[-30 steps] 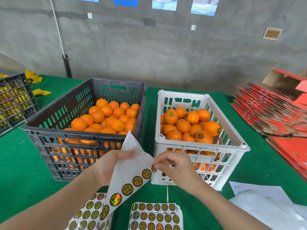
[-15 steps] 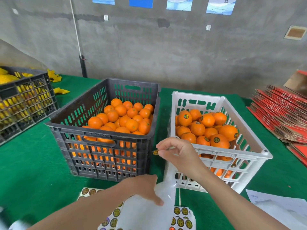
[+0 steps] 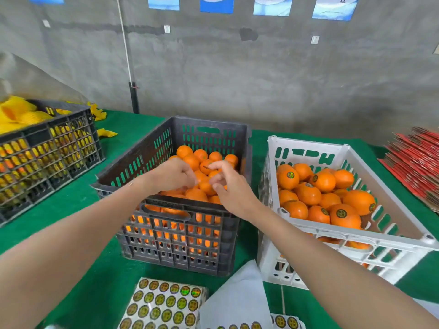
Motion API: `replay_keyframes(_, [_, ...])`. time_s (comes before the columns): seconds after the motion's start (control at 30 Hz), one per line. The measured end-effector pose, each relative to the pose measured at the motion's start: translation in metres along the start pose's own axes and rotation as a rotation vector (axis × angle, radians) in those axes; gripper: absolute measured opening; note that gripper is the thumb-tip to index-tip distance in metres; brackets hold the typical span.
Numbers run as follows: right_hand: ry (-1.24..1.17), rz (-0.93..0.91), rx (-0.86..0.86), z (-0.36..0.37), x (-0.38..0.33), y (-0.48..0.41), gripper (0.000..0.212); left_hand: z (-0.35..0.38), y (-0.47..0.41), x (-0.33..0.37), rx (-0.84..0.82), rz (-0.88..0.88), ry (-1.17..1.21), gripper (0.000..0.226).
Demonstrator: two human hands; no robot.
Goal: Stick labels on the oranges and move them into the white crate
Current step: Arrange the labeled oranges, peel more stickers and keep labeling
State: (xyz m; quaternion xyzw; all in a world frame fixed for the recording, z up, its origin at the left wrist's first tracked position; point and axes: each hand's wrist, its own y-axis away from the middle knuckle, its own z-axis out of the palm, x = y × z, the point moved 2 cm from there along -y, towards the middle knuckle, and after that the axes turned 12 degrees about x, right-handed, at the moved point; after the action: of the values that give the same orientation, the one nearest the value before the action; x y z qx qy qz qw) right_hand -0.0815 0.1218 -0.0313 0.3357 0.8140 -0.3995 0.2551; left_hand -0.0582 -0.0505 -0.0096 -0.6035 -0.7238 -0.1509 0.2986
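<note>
Both hands are over the dark crate (image 3: 209, 125), which stands at the middle of the green table (image 3: 71, 210) and holds the unlabelled oranges (image 3: 190, 160). The left hand (image 3: 173, 174) is palm down on the pile, its fingers (image 3: 190, 179) curled among the fruit. Blur prevents telling whether it grips one. The right hand (image 3: 228, 188) is just beside it, with bent, spread fingers and the thumb apart from the forefinger (image 3: 212, 165). The forefinger tip is close to one orange, and no label can be made out on it. The white crate (image 3: 308, 148) sits just to the right of the dark crate and holds labelled oranges (image 3: 287, 179). Label sheets (image 3: 164, 305) and white backing paper (image 3: 235, 298) lie at the table's near edge.
</note>
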Motion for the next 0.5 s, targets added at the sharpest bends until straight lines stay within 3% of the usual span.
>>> replay_keyframes(0.1, [0.091, -0.033, -0.045, 0.007, 0.006, 0.001, 0.037, 0.014, -0.022, -0.028, -0.270, -0.034, -0.391, 0.022])
replay_keyframes(0.2, [0.118, -0.025, -0.047, 0.008, 0.010, 0.001, 0.037, 0.027, -0.030, -0.043, -0.499, -0.039, -0.599, 0.036])
replay_keyframes(0.3, [0.111, -0.008, -0.013, 0.009, 0.011, 0.001, 0.037, 0.033, -0.034, -0.050, -0.544, -0.005, -0.653, 0.031])
replay_keyframes(0.37, [0.071, 0.009, 0.069, 0.008, 0.013, 0.002, 0.037, 0.026, -0.033, -0.051, -0.496, -0.049, -0.417, 0.039])
replay_keyframes(0.5, [-0.088, 0.096, 0.257, 0.002, 0.014, 0.004, 0.037, 0.000, -0.028, -0.049, -0.384, -0.246, 0.556, 0.059])
